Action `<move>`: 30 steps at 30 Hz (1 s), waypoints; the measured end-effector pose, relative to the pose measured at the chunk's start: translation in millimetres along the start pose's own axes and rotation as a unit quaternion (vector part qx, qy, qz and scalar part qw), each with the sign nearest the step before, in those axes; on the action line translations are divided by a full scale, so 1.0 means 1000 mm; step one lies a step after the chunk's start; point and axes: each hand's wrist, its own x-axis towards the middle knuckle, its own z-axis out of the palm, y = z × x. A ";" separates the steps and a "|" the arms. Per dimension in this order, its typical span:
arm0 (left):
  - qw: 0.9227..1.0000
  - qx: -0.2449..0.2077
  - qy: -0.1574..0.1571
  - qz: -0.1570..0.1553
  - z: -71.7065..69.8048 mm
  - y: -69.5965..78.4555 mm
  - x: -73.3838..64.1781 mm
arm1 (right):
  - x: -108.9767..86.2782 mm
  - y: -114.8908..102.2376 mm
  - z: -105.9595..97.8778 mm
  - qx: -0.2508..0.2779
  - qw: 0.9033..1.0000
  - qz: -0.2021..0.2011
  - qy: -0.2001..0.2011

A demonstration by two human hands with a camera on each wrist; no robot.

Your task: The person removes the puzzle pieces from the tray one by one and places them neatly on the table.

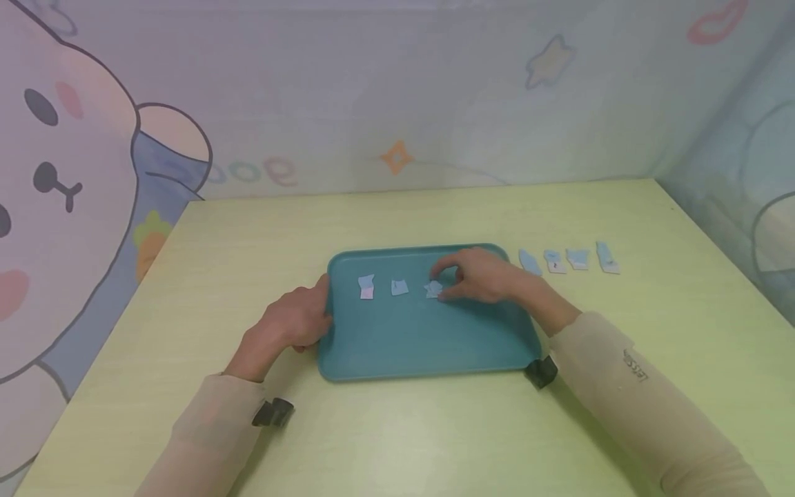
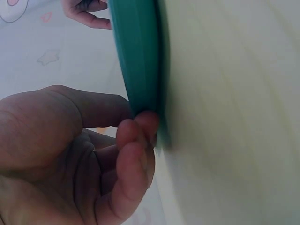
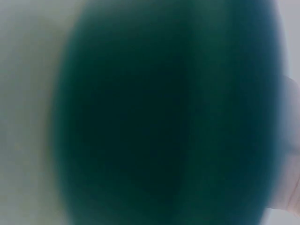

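Note:
A teal tray (image 1: 428, 338) lies on the table, with a light blue and pink paper scrap (image 1: 367, 287) and a small light blue scrap (image 1: 399, 287) on it. My left hand (image 1: 297, 319) grips the tray's left edge between thumb and fingers, as the left wrist view also shows. Over the tray's right half, my right hand (image 1: 481, 276) holds a third pale blue paper scrap (image 1: 433, 288) by opposite edges between thumb and forefinger. The right wrist view is mostly filled by the blurred tray side (image 3: 140, 112), hiding the fingertips.
Several more torn paper scraps (image 1: 577, 259) lie in a row on the table (image 1: 397, 435), right of the tray. Behind the table hangs a printed cloth (image 1: 348, 90) with cartoon figures. Dark wrist mounts (image 1: 273, 413) sit on both sleeves.

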 end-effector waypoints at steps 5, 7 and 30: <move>1.000 0.003 0.004 0.002 0.000 0.000 -0.001 | -0.002 0.002 -0.001 0.015 1.000 -0.003 -0.001; 1.000 0.004 0.005 0.003 0.000 0.000 -0.001 | -0.003 0.001 -0.002 0.020 1.000 -0.004 -0.002; 1.000 0.001 0.006 0.003 0.002 -0.002 0.000 | -0.038 0.006 -0.026 0.038 0.999 0.015 0.029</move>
